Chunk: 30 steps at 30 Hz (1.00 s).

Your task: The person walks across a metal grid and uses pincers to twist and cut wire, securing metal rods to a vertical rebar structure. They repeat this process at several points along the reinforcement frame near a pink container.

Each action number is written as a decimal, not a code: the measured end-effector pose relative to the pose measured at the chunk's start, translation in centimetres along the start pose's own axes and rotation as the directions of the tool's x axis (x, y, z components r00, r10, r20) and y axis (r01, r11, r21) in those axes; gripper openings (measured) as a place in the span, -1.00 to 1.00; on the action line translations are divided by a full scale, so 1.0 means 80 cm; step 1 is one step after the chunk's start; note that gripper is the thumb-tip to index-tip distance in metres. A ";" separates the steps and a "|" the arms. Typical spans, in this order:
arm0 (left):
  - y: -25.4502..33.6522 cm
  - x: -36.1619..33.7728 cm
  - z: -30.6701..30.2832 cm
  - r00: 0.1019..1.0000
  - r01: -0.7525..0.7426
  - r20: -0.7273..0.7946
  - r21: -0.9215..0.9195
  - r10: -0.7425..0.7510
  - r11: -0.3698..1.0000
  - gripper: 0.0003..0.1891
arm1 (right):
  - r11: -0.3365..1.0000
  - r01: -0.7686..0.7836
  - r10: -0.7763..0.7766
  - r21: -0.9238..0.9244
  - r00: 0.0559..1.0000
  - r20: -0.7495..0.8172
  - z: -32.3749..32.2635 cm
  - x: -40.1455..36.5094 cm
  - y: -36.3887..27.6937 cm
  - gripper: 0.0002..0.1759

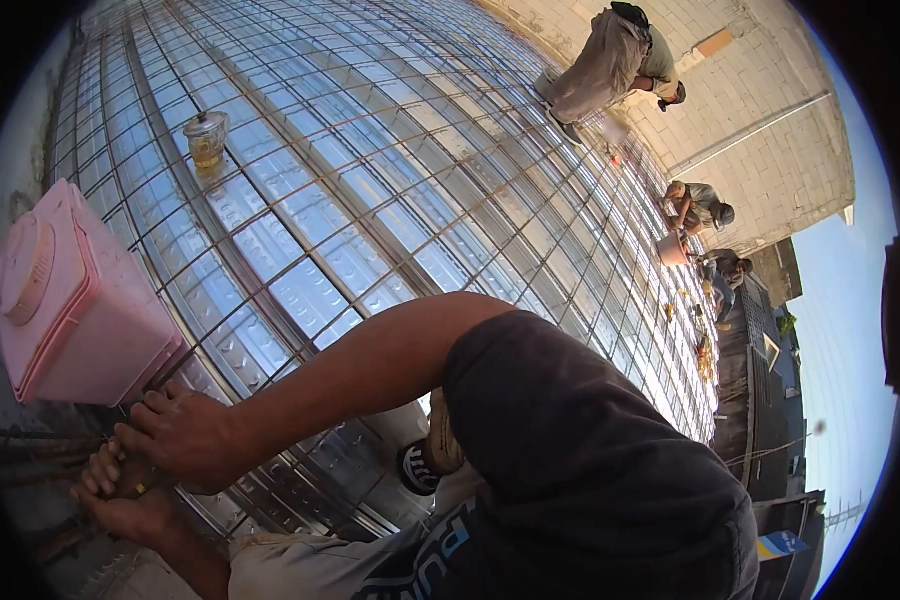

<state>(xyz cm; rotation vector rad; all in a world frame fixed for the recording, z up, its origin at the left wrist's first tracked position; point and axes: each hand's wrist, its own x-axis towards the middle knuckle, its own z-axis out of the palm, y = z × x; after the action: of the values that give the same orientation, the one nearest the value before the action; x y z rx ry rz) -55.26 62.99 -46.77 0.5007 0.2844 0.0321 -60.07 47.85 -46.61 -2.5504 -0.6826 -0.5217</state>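
Observation:
My right hand (182,440) reaches down from a dark sleeve with its fingers curled, at the lower left. Just below it my left hand (120,500) has its fingers closed around a dark object with a small yellow mark (138,487); its kind cannot be made out. The two hands are close together, and what the right fingers grip is hidden. Thin steel bars (45,440) run in beside them from the left. Close above the hands stands a pink plastic box (100,330) with a round raised part on one side.
A grid of rebar (300,180) lies over shiny ribbed metal sheets (320,300). On it stands a clear lidded container (207,140) with yellowish liquid. One person (610,70) bends near a block wall (770,130); two others (700,205) crouch farther off, near a reddish bucket (672,250).

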 end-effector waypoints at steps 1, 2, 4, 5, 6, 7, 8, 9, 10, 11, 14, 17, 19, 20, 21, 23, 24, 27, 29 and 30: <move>0.000 0.000 -0.002 0.999 0.020 0.032 -0.012 -0.020 1.000 -0.56 | 0.999 -0.030 0.031 -0.023 0.998 0.046 0.003 -0.002 0.003 -0.29; -0.003 0.002 -0.004 0.998 0.022 0.056 -0.024 -0.021 0.999 -0.56 | 0.998 -0.041 0.045 -0.037 0.994 0.096 0.003 0.000 0.008 -0.33; 0.004 0.001 -0.012 0.996 0.028 0.087 -0.041 -0.025 0.999 -0.57 | 0.999 -0.030 0.036 -0.031 0.974 0.223 -0.004 0.011 0.007 -0.45; 0.005 -0.008 -0.002 0.994 0.058 0.101 -0.074 -0.050 0.996 -0.59 | 0.999 -0.052 0.047 0.010 0.954 0.297 -0.007 0.018 0.011 -0.47; 0.005 -0.018 0.013 0.999 0.052 -0.006 -0.053 -0.052 0.997 -0.59 | 0.997 -0.056 0.039 0.045 0.951 0.307 -0.013 0.022 0.010 -0.49; 0.007 -0.015 0.003 0.998 0.056 -0.004 -0.077 -0.057 0.995 -0.59 | 0.976 -0.199 0.140 0.087 0.882 0.450 -0.024 0.033 0.006 -0.52; 0.009 -0.020 0.007 0.997 0.073 -0.013 -0.101 -0.074 0.992 -0.60 | 0.981 -0.181 0.124 0.072 0.865 0.486 -0.026 0.037 0.007 -0.52; 0.011 -0.020 -0.004 0.996 0.084 0.038 -0.115 -0.080 0.990 -0.63 | 0.968 -0.234 0.148 0.093 0.829 0.540 -0.028 0.042 0.004 -0.55; 0.013 -0.024 -0.010 0.995 0.094 0.053 -0.134 -0.088 0.987 -0.64 | 0.951 -0.251 0.122 0.180 0.841 0.527 -0.019 0.039 0.008 -0.61; 0.009 -0.024 -0.030 0.987 0.062 0.153 -0.091 -0.048 0.994 -0.64 | 0.927 -0.304 0.132 0.218 0.811 0.570 -0.025 0.043 0.001 -0.68; 0.013 -0.032 -0.062 0.987 0.076 0.140 0.017 -0.078 0.997 -0.55 | 0.824 -0.485 0.100 0.294 0.634 0.767 -0.033 0.051 -0.003 -0.68; 0.023 -0.030 -0.068 0.973 0.130 0.181 0.095 -0.146 0.987 -0.53 | 0.301 -0.897 -0.113 0.325 0.304 0.946 -0.023 0.049 0.013 -0.63; 0.026 -0.032 -0.056 0.954 0.195 0.220 0.062 -0.204 0.979 -0.53 | -0.140 -0.981 -0.346 0.134 0.175 0.922 -0.009 0.036 0.010 -0.54; 0.027 -0.028 -0.056 0.927 0.204 0.314 0.036 -0.205 0.978 -0.53 | -0.200 -0.975 -0.397 0.094 0.168 0.902 -0.005 0.030 0.007 -0.52; 0.026 -0.024 -0.056 0.892 0.213 0.406 0.012 -0.199 0.977 -0.53 | -0.255 -0.965 -0.446 0.051 0.165 0.880 -0.003 0.029 0.005 -0.49; 0.018 -0.019 -0.053 0.904 0.216 0.395 -0.091 -0.164 0.972 -0.54 | -0.083 -0.989 -0.413 0.125 0.148 0.899 -0.003 0.038 0.013 -0.41; 0.014 -0.022 -0.051 0.925 0.185 0.354 -0.091 -0.141 0.979 -0.54 | 0.008 -0.988 -0.396 0.153 0.138 0.908 -0.005 0.043 0.015 -0.36; 0.000 -0.016 -0.042 0.985 0.058 0.165 -0.033 -0.052 0.998 -0.56 | 0.653 -0.711 -0.005 0.260 0.339 0.941 -0.033 0.063 0.008 -0.21; -0.012 -0.008 -0.032 0.991 -0.006 0.132 -0.073 0.016 0.997 -0.57 | 0.885 -0.417 0.119 0.208 0.633 0.765 -0.038 0.051 -0.002 -0.14; -0.017 -0.003 -0.025 0.992 -0.049 0.115 -0.096 0.060 0.994 -0.58 | 0.948 -0.286 0.138 0.137 0.761 0.634 -0.032 0.041 -0.004 -0.14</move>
<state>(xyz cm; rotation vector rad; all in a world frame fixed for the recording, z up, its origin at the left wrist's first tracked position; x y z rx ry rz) -56.10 62.68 -49.03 0.4158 0.1527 0.0685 -58.20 48.07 -42.89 -2.5139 -0.5966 0.4862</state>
